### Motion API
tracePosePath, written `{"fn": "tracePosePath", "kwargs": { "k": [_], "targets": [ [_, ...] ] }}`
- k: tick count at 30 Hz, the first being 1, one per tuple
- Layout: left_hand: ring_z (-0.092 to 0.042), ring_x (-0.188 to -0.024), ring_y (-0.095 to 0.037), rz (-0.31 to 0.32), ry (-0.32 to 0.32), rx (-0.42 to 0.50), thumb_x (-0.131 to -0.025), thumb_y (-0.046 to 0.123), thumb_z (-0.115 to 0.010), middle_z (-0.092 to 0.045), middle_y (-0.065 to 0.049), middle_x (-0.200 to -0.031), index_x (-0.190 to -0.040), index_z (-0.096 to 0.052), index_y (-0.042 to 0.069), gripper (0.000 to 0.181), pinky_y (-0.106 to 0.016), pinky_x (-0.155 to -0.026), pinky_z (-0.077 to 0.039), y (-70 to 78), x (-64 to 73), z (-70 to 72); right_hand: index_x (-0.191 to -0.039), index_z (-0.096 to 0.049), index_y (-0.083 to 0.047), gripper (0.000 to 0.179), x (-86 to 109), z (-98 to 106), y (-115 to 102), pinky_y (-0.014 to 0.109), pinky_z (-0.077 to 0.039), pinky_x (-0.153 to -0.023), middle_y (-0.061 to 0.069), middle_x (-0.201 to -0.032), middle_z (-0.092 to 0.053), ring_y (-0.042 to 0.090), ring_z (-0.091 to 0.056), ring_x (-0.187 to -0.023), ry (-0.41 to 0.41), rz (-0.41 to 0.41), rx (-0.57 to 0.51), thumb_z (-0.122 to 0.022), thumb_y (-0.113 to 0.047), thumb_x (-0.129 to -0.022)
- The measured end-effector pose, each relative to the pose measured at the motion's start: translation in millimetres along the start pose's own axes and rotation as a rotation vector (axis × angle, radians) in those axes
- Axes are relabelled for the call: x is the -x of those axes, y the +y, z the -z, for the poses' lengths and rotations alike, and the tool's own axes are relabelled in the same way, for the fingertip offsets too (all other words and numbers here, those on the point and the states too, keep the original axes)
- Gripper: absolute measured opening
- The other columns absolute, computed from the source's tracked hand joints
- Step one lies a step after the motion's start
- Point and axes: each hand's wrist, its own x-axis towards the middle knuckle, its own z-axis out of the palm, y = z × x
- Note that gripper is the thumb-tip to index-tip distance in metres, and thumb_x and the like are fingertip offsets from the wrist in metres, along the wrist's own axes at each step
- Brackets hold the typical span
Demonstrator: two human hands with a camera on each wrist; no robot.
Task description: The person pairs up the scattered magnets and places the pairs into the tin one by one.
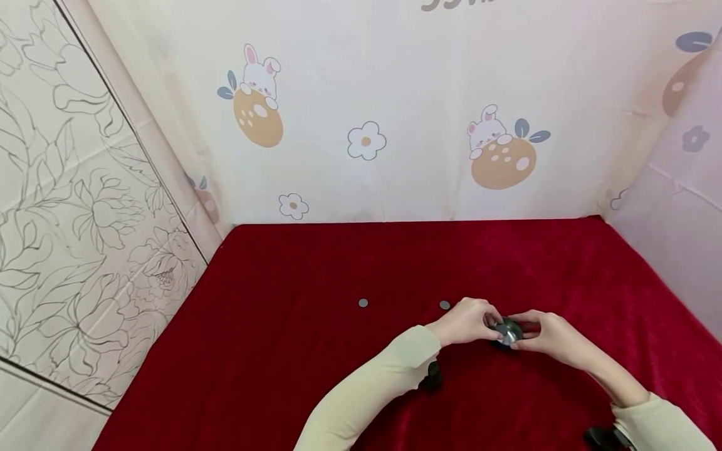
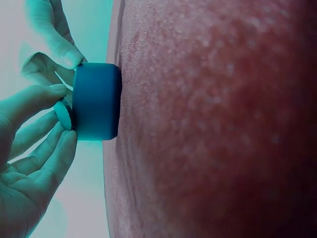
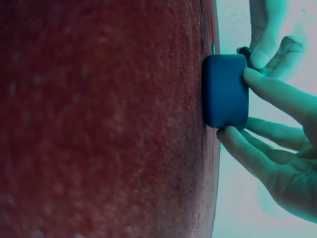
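A small, round, dark container (image 1: pixel 511 333) with a shiny silvery inside stands upright on the red cloth. Between its thumb and fingers, my left hand (image 1: pixel 467 321) pinches a coin-like disc (image 2: pixel 64 114) at the container's rim. From the other side my right hand (image 1: pixel 555 338) holds the container, thumb at the rim and fingers against its wall, as the right wrist view shows. Two similar grey discs lie flat on the cloth: one disc (image 1: pixel 445 305) just beyond the left hand, another disc (image 1: pixel 363 302) farther left. What lies inside the container cannot be made out.
Red velvety cloth (image 1: pixel 271 351) covers the table. Behind it hangs a pale curtain (image 1: pixel 417 175) with rabbit and flower prints, and a flower-patterned panel (image 1: pixel 84 207) stands at the left. Dark wrist devices (image 1: pixel 432 377) show below the sleeves.
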Motion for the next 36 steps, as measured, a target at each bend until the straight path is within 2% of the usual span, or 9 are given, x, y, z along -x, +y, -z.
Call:
{"fn": "tracePosePath", "kwargs": {
  "k": [7, 14, 18, 24, 29, 36],
  "targets": [
    [-0.048, -0.067, 0.009, -0.010, 0.022, -0.013, -0.076, 0.027, -0.070, -0.059, 0.013, -0.080, -0.093, -0.068, 0.016, 0.020, -0.001, -0.060, -0.034, -1.2, -3.7, -0.6, -0.106, -0.056, 0.012, 0.047, -0.8, -2, 1, 0.018, -0.049, -0.064, 0.022, -0.100, -0.059, 0.014, -0.063, -0.082, 0.004, -0.019, 0.010, -0.073, -0.015, -0.070],
    [-0.049, -0.069, 0.009, -0.019, 0.017, -0.010, -0.075, 0.027, -0.070, -0.059, 0.012, -0.085, -0.097, -0.068, 0.015, 0.025, -0.001, -0.061, -0.035, 0.9, -4.4, -1.4, -0.106, -0.056, 0.013, 0.048, -0.7, -2, 0, 0.019, -0.049, -0.063, 0.023, -0.100, -0.059, 0.011, -0.062, -0.081, 0.011, -0.017, 0.002, -0.074, -0.014, -0.070],
    [-0.049, -0.071, 0.009, -0.014, 0.014, -0.002, -0.077, 0.027, -0.068, -0.059, 0.012, -0.088, -0.100, -0.067, 0.016, 0.026, -0.001, -0.062, -0.035, -1.5, -2.5, -1.4, -0.106, -0.056, 0.012, 0.048, -1.0, -2, -1, 0.020, -0.050, -0.064, 0.023, -0.100, -0.059, 0.015, -0.063, -0.082, 0.008, -0.014, 0.009, -0.074, -0.015, -0.070],
    [-0.047, -0.071, 0.010, 0.000, 0.010, 0.001, -0.081, 0.027, -0.064, -0.059, 0.014, -0.088, -0.099, -0.067, 0.018, 0.020, -0.002, -0.061, -0.035, -9.1, 2.9, 0.9, -0.107, -0.056, 0.011, 0.049, -1.3, 1, 0, 0.019, -0.049, -0.064, 0.022, -0.102, -0.058, 0.012, -0.062, -0.081, -0.018, -0.014, 0.010, -0.073, -0.017, -0.071],
    [-0.048, -0.071, 0.010, 0.002, 0.026, 0.035, -0.082, 0.024, -0.063, -0.059, 0.013, -0.089, -0.098, -0.067, 0.017, 0.017, -0.002, -0.061, -0.036, -17.6, 8.8, 5.4, -0.107, -0.055, 0.012, 0.047, -3.4, 2, -2, 0.021, -0.049, -0.064, 0.021, -0.100, -0.059, 0.011, -0.062, -0.080, -0.040, 0.023, 0.039, -0.072, -0.016, -0.073],
    [-0.051, -0.074, 0.006, 0.017, 0.042, 0.078, -0.083, 0.021, -0.062, -0.059, 0.010, -0.090, -0.099, -0.067, 0.015, 0.017, -0.004, -0.062, -0.038, -34.0, 18.5, 13.8, -0.106, -0.058, 0.007, 0.043, -9.4, 1, -10, 0.023, -0.049, -0.066, 0.014, -0.099, -0.061, 0.014, -0.060, -0.082, 0.036, 0.034, 0.163, -0.071, -0.019, -0.074]
  ]
}}
